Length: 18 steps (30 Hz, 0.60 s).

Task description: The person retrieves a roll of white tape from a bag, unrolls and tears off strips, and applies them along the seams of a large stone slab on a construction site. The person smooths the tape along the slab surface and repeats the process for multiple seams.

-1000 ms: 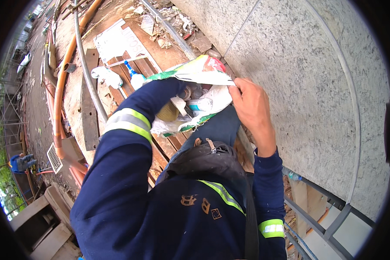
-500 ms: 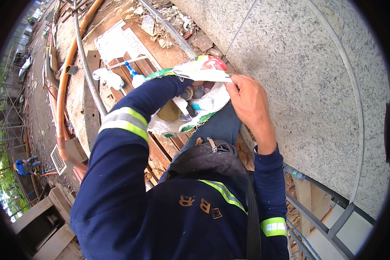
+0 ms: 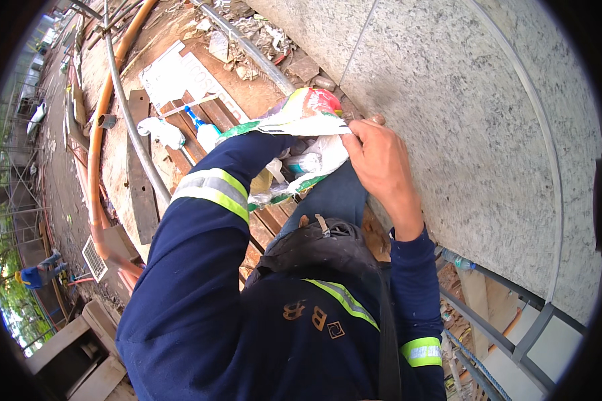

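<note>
Right hand (image 3: 384, 168): fingers closed on the rim of an open white-and-green bag (image 3: 324, 125), held near the jeans-clad leg (image 3: 331, 199). Left sleeve (image 3: 211, 190) runs into the bag; left hand hidden, fingers' state cannot be told. Inside: 1 white-and-teal container (image 3: 303, 164). Blue-topped bottle (image 3: 208, 137) on slatted wooden desk (image 3: 266, 222).

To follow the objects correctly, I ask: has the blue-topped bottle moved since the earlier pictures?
No. The bottle keeps its place against the planks; only the whole view has shifted.
</note>
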Available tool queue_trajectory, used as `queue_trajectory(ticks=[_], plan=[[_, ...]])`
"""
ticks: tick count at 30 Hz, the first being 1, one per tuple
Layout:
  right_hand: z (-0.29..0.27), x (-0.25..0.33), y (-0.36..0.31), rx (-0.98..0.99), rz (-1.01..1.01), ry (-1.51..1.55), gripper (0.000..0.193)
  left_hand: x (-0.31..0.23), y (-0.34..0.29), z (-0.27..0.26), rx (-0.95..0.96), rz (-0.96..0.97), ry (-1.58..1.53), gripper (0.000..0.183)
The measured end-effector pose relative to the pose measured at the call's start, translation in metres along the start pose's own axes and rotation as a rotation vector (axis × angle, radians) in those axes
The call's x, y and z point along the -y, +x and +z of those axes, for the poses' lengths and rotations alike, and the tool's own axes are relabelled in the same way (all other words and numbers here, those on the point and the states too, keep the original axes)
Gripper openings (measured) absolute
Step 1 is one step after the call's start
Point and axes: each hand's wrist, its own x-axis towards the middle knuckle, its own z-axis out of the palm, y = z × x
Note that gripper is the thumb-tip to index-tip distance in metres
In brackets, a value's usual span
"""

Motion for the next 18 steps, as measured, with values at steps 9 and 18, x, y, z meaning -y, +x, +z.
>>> queue_trajectory(ticks=[9,18], plan=[[0.009,-0.006,0.002,0.003,-0.015,0.054,0.022,-0.024,-0.008,-0.038,-0.032,-0.143,0.041,0.036],[-0.010,-0.010,-0.048,0.036,0.050,0.327,0.022,-0.193,-0.099,-0.053,0.031,-0.457,-0.364,0.046]])
